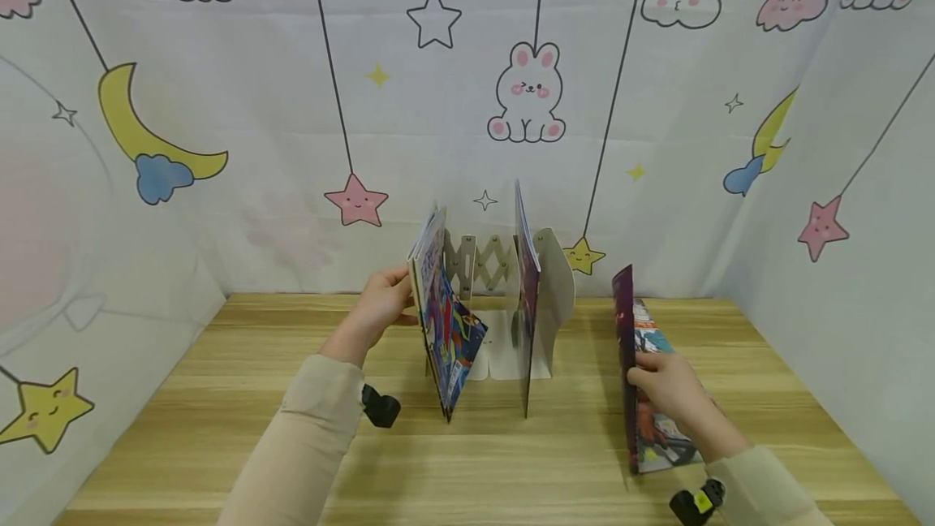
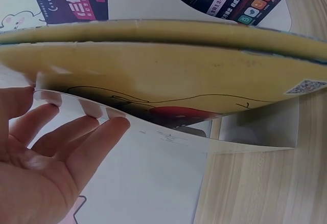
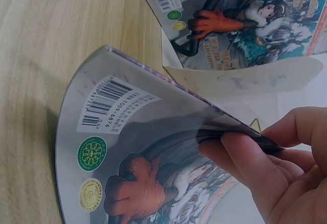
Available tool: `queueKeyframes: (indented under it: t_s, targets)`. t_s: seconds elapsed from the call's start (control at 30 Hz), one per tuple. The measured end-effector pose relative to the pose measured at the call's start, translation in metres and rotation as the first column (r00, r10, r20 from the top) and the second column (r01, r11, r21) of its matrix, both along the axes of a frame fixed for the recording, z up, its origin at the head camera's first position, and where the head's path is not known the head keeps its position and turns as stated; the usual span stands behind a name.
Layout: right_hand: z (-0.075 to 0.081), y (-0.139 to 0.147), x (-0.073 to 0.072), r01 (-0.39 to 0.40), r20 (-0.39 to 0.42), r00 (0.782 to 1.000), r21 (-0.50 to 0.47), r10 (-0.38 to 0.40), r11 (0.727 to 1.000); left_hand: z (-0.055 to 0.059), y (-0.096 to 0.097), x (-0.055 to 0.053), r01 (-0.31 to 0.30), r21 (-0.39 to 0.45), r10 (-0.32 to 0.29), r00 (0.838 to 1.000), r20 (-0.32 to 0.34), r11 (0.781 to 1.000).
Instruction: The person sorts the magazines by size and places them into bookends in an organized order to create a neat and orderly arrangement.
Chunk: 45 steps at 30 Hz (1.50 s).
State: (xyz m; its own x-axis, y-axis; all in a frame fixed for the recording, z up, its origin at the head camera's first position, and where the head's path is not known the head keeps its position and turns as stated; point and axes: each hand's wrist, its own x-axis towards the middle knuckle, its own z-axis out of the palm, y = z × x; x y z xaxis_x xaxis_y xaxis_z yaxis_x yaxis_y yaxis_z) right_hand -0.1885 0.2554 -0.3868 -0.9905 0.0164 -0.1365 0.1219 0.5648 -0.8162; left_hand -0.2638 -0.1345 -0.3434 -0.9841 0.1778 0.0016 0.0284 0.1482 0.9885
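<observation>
A whitish expandable book stand (image 1: 558, 278) with a scissor lattice stands on the table. My left hand (image 1: 383, 299) is at its left end, fingers extended against the outer face of the white end panel (image 2: 168, 144). Just inside that panel are upright books (image 2: 153, 68) with yellowish covers; a dark blue magazine (image 1: 462, 339) slants beside them. Another thin magazine (image 1: 527, 307) stands near the stand's right panel. Out to the right, my right hand (image 1: 672, 384) pinches a magazine (image 3: 153, 147) by its edge between thumb and fingers. Its barcode and orange-gloved picture show, and the cover bends.
Under everything is a wood-grain table (image 1: 467, 469). A white cloth (image 1: 292, 104) printed with stars, rabbits and moons hangs behind and at both sides. Black camera mounts (image 1: 381, 406) sit at both wrists. Between the standing magazines lies the stand's pale base (image 1: 497, 347).
</observation>
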Motion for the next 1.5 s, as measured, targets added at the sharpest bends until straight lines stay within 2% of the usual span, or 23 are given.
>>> queueKeyframes:
  t_s: [0.43,0.67,1.17,1.5]
  targets:
    - [0.002,-0.006,0.013,0.003,-0.075,0.997,-0.008,-0.003,1.0,-0.002,-0.001,-0.001,-0.018,-0.026,0.017,1.0,-0.018,0.999]
    - [0.004,-0.008,0.023,0.033,-0.09,0.995,0.035,-0.03,0.999,-0.002,0.0,-0.001,-0.038,-0.04,0.038,0.999,-0.004,0.998]
    - [0.01,-0.015,0.035,0.075,-0.171,0.982,-0.019,-0.077,0.997,-0.001,0.0,0.001,-0.036,-0.037,0.035,0.999,-0.006,0.999]
    - [0.012,-0.017,0.042,0.088,-0.192,0.978,0.031,-0.081,0.996,-0.003,0.0,0.0,-0.044,-0.032,0.044,0.999,-0.001,0.999]
